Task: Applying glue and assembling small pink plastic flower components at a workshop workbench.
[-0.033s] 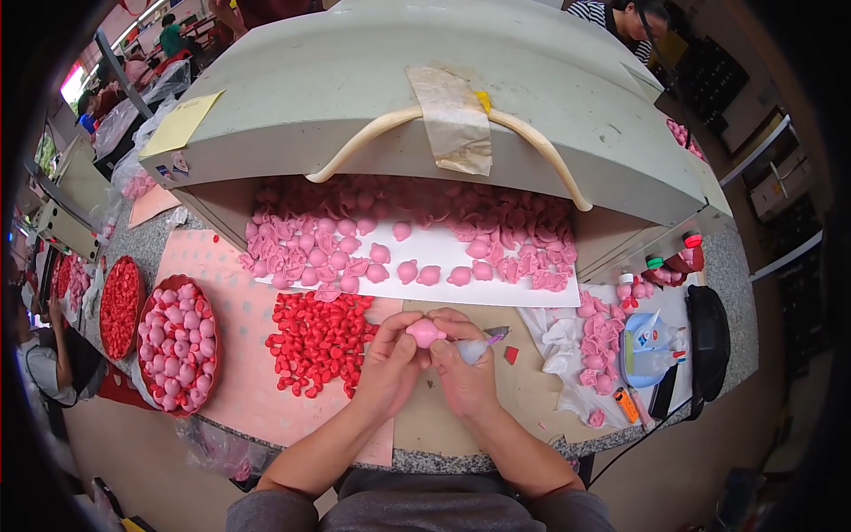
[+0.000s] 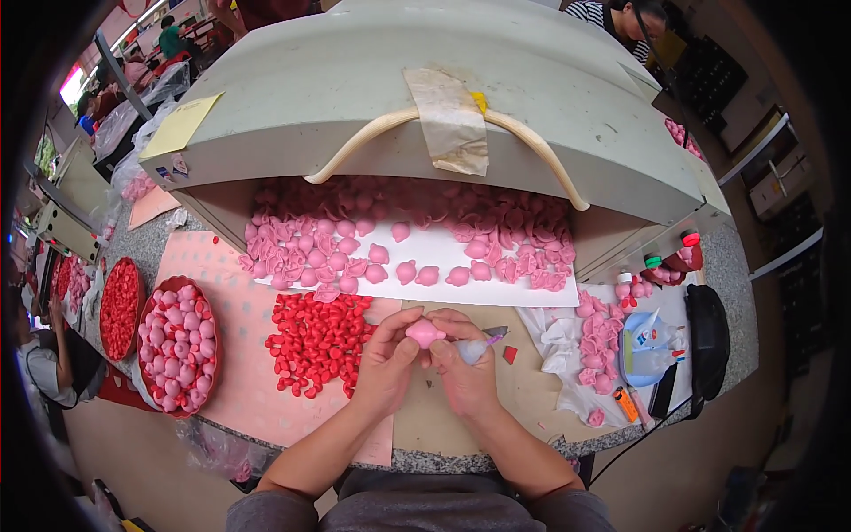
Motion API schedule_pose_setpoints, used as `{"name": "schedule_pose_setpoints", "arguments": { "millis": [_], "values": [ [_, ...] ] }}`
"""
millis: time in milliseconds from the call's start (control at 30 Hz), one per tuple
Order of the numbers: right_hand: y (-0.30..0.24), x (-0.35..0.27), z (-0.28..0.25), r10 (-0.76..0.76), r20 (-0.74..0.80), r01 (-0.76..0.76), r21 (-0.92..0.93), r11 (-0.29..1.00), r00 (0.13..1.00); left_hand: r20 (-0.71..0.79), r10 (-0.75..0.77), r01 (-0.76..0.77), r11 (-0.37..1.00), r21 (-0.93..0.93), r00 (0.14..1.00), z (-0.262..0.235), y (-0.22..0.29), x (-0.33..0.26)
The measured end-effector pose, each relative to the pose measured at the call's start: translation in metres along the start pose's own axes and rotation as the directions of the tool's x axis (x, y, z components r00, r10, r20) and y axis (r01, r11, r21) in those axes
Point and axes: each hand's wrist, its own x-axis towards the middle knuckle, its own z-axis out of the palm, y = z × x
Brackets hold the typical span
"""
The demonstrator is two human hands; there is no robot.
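Note:
Both my hands meet over the tan board (image 2: 425,443) at the table's front. My left hand (image 2: 387,365) pinches a small, rounded, glossy pink piece (image 2: 425,333) between thumb and fingers. The fingers of my right hand (image 2: 470,381) touch that piece from the other side. Tucked in the same right hand is a translucent squeeze bottle (image 2: 472,352), its narrow purplish tip pointing right. Just beyond the tip lies a dark pointed thing whose kind I cannot make out. Loose small red pieces (image 2: 319,341) are heaped left of my hands.
A grey hood (image 2: 355,97) arches over many pink pieces (image 2: 337,257) on white paper. Left stand a red basket (image 2: 217,355) of pink and red pieces and a tray of red ones (image 2: 121,306). Right are pink scraps, a light-blue dish (image 2: 627,355), an orange lighter (image 2: 626,406) and a black case (image 2: 709,346).

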Motion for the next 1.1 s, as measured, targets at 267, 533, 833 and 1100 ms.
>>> {"name": "schedule_pose_setpoints", "arguments": {
  "millis": [267,533,833,1100],
  "values": [
    [-0.046,-0.007,-0.025,-0.092,-0.063,0.02,-0.71,0.704,0.994,0.041,0.144,-0.138,0.764,0.63,0.989,0.004,0.013,0.002],
    [-0.107,-0.015,-0.081,-0.34,-0.062,-0.013,-0.989,0.145,0.938,0.182,0.174,-0.245,0.488,0.838,0.968,-0.008,0.006,0.002],
    [-0.114,-0.032,-0.104,-0.31,-0.116,-0.137,-0.989,-0.049,0.944,0.266,0.151,-0.305,0.445,0.842,0.952,-0.002,0.005,0.002],
    [-0.081,-0.018,-0.011,-0.149,-0.011,0.081,-0.799,0.596,0.989,0.323,0.217,-0.374,0.263,0.889,0.921,0.001,0.005,0.001]
  ]
}}
